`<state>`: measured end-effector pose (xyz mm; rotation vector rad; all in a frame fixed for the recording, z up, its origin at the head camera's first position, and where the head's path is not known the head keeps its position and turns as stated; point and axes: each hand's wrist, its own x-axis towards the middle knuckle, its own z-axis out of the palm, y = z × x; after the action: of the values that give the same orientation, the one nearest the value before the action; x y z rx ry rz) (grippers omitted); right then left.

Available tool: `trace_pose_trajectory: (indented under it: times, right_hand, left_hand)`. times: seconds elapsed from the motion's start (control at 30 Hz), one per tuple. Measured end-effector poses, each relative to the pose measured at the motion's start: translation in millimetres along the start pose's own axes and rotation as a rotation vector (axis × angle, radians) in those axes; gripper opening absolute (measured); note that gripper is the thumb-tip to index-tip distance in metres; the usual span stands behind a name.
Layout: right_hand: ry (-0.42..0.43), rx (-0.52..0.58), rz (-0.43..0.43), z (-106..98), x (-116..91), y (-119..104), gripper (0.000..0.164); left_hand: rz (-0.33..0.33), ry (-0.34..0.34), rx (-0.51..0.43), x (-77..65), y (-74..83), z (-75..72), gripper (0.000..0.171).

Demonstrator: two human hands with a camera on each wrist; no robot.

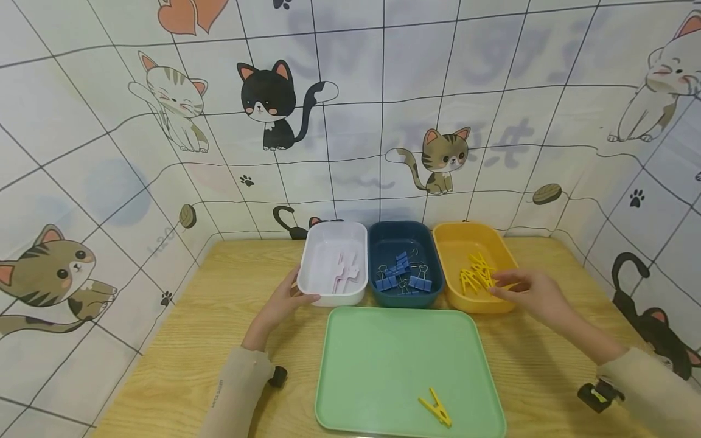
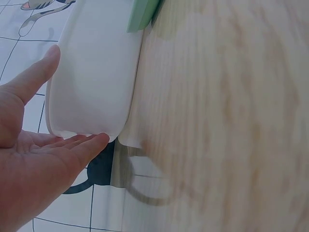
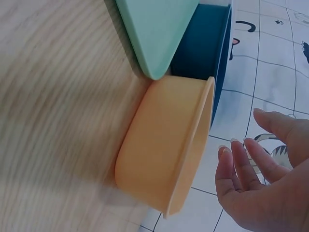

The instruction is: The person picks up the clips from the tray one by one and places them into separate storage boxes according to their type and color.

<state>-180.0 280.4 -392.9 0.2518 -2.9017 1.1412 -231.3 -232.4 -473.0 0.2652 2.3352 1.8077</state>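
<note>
My left hand [image 1: 281, 302] rests against the left side of a white bin [image 1: 312, 280], thumb at its front and fingers fairly straight along its side. Pale pink clips [image 1: 346, 272] lie inside that bin. Over the right rim of a yellow bin [image 1: 451, 243] hovers my right hand [image 1: 533, 295], its fingers loosely bent and nothing visible between them in the right wrist view. Several yellow clothespins [image 1: 477, 274] lie in the yellow bin, close to the fingertips. One more yellow clothespin [image 1: 436, 409] lies on a light green tray [image 1: 378, 359].
Between the white and yellow bins stands a dark blue bin [image 1: 404, 231] with several blue binder clips [image 1: 420, 283]. The three bins stand side by side at the back of the wooden table [image 1: 170, 365], against a cat-patterned wall covering [image 1: 361, 134]. The tray lies in front of them.
</note>
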Motion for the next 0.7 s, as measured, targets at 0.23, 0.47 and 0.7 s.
trace_pose_trajectory:
  times: [0.23,0.47,0.7]
  right_hand:
    - [0.007,0.012,-0.025,15.1,-10.0,-1.4,0.038]
    - [0.008,0.06,-0.067,31.9,-19.1,-0.7,0.034]
    - [0.004,0.088,-0.108,47.6,-29.2,-1.7,0.03]
  left_hand:
    - [0.003,-0.002,0.014,-0.3,0.1,0.4,0.095]
    - [0.008,-0.003,0.006,0.4,-0.7,-0.1,0.095]
    - [0.003,-0.003,0.008,-0.2,-0.6,0.0,0.096]
